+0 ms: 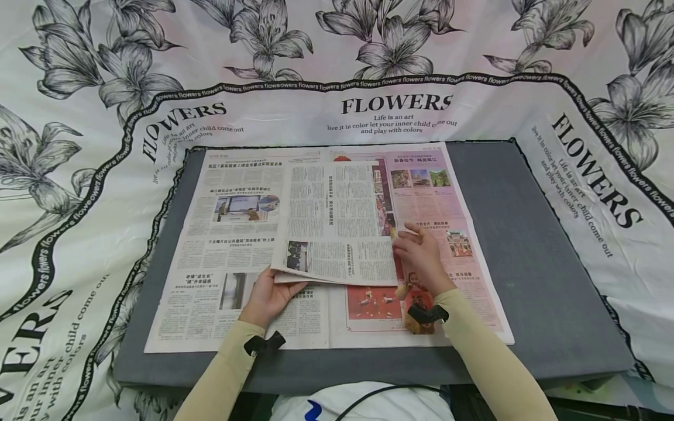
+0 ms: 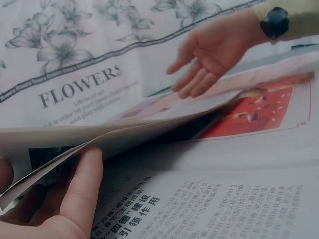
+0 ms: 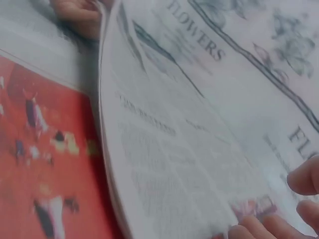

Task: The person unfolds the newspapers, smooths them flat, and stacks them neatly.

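Observation:
A folded newspaper (image 1: 337, 216) lies tilted over a larger newspaper spread flat beneath it (image 1: 176, 316). My left hand (image 1: 270, 297) grips its lower left corner, the thumb on top and fingers underneath. In the left wrist view, the folded paper's layers (image 2: 144, 130) rise above the printed sheet, leaving a dark gap. Beside the paper's right edge is my right hand (image 1: 423, 257), its fingers loosely extended. The left wrist view shows that right hand (image 2: 214, 59) with palm turned inward, holding nothing. Its fingertips (image 3: 271, 226) come close to the paper in the right wrist view.
A grey table (image 1: 547, 292) carries the papers, with its surface showing on both sides. White floral cloth (image 1: 395, 117) printed with FLOWERS stands behind and around it. Black bands (image 1: 427, 314) circle both wrists. A dark cable (image 1: 389, 387) crosses the person's white clothing at the front.

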The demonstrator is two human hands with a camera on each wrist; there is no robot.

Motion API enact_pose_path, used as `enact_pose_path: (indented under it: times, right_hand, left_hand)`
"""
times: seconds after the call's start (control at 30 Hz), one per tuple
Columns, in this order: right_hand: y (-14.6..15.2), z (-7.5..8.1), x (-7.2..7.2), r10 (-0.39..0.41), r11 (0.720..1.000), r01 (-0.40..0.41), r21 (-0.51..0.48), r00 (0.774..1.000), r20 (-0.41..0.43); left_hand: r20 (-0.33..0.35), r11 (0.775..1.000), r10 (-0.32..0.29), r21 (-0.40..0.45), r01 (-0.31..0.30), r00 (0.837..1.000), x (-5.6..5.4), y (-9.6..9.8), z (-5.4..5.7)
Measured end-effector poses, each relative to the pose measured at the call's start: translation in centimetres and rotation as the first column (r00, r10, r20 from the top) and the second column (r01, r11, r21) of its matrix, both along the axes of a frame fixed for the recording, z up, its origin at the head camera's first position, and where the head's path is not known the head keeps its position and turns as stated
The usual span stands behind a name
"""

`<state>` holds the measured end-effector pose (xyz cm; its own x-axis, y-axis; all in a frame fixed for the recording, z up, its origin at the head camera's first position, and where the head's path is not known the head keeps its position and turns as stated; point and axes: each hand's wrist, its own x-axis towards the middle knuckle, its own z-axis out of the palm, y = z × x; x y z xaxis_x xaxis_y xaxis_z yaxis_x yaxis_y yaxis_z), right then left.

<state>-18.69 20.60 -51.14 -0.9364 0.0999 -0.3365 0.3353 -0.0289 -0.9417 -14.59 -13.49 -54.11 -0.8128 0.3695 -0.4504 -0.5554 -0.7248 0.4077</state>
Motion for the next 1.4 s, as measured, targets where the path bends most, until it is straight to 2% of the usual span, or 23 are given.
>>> enact_pose_path:
  times: [0.07, 0.13, 0.3, 0.4, 0.57, 0.7, 0.83, 0.93, 1.0, 1.13, 1.3, 1.4]
  right_hand:
    - [-0.9, 0.3, -0.3, 0.058, 0.996, -0.057, 0.065, 0.998, -0.013]
    - [-2.1, 0.4, -0.5, 0.132, 0.981, -0.128, 0.147, 0.991, -0.015]
    - [-5.3, 0.5, -0.9, 0.322, 0.898, -0.314, 0.308, 0.946, 0.025]
    - [-6.9, 0.5, -1.1, 0.404, 0.854, -0.392, 0.340, 0.914, 0.040]
    - [-9.3, 0.7, -1.0, 0.490, 0.809, -0.461, 0.365, 0.872, 0.017]
    - [-11.6, 0.7, -0.5, 0.576, 0.745, -0.518, 0.421, 0.818, -0.011]
    - [-13.6, 0.4, 0.0, 0.665, 0.665, -0.567, 0.486, 0.746, -0.040]
    - [-14.6, 0.5, 0.4, 0.718, 0.613, -0.589, 0.527, 0.694, -0.059]
    - [-15.2, 0.6, 0.6, 0.740, 0.585, -0.592, 0.555, 0.670, -0.066]
    - [-15.9, 0.8, 0.7, 0.757, 0.560, -0.573, 0.598, 0.648, -0.088]
    - [-16.5, 0.8, 0.8, 0.760, 0.553, -0.552, 0.624, 0.642, -0.104]
    - [-16.7, 0.8, 0.8, 0.758, 0.552, -0.543, 0.633, 0.644, -0.108]
  left_hand:
    - [0.001, 1.000, 0.009, -0.006, -0.009, 1.000, 0.0, 0.1, -0.1]
    - [-0.005, 1.000, 0.016, -0.015, -0.016, 1.000, 0.0, 0.2, -0.1]
    - [-0.017, 1.000, 0.020, -0.021, -0.021, 1.000, 0.1, 0.4, -0.1]
    - [-0.010, 1.000, 0.024, -0.019, -0.025, 1.000, 0.0, 0.4, -0.1]
    - [-0.010, 0.999, 0.028, -0.028, -0.028, 1.000, 0.1, 0.4, -0.1]
    - [-0.032, 0.999, 0.015, -0.048, -0.016, 0.999, 0.0, 0.3, 0.0]
    - [-0.056, 0.997, -0.014, -0.071, 0.010, 0.998, 0.0, 0.2, 0.1]
    - [-0.041, 0.995, -0.011, -0.095, 0.007, 0.999, 0.0, 0.2, 0.2]
    - [-0.016, 0.993, 0.003, -0.117, -0.005, 1.000, 0.0, 0.3, 0.2]
    - [0.001, 0.987, 0.023, -0.156, -0.022, 1.000, 0.1, 0.5, 0.1]
    - [-0.029, 0.978, -0.001, -0.209, -0.005, 1.000, 0.0, 0.5, 0.0]
    - [-0.053, 0.979, -0.019, -0.205, 0.008, 0.998, 0.1, 0.6, 0.0]
